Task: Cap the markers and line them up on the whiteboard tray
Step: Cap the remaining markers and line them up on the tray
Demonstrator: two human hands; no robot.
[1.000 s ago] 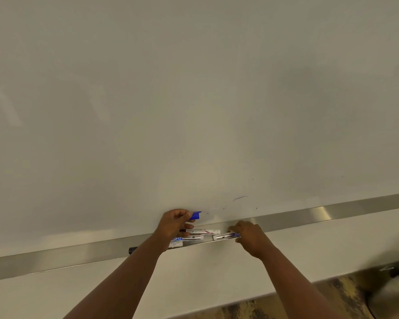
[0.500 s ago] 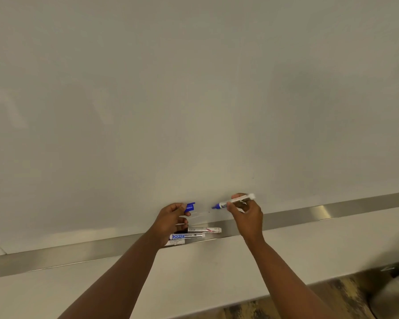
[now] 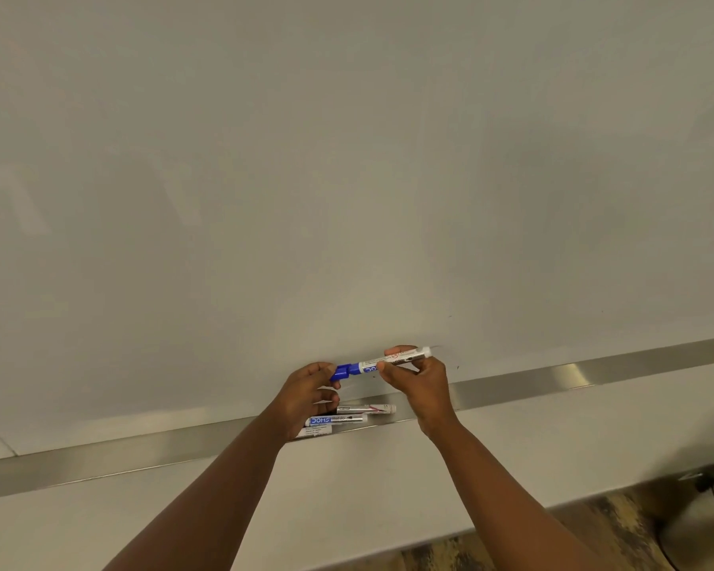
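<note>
Both bare hands were raised in front of the whiteboard (image 3: 347, 158), just above its metal tray (image 3: 594, 375). The right hand (image 3: 419, 379) gripped a white-barrelled blue marker (image 3: 392, 359) between thumb and fingers, closed firmly around the middle of the barrel, with the marker's plain end sticking out to the right and tilted slightly upward. The left hand (image 3: 306, 391) pinched the blue cap (image 3: 342, 372) between thumb and fingertips — fingers closed tight on it. The cap met the left end of the marker, so the two pieces read as one line running from the left hand up to the right; whether the cap was pressed fully home could not be told from this view.

Below the hands, three more markers lay in the tray, side by side and roughly parallel to its length. The rear marker (image 3: 369, 409) carried a red-marked label, the middle marker (image 3: 339, 419) showed a blue label, and the front marker (image 3: 312, 433) was mostly hidden behind the left wrist — their caps could not be made out clearly. Down in the lower right corner stood a grey bin (image 3: 701, 521) on a mottled floor (image 3: 450, 554).
</note>
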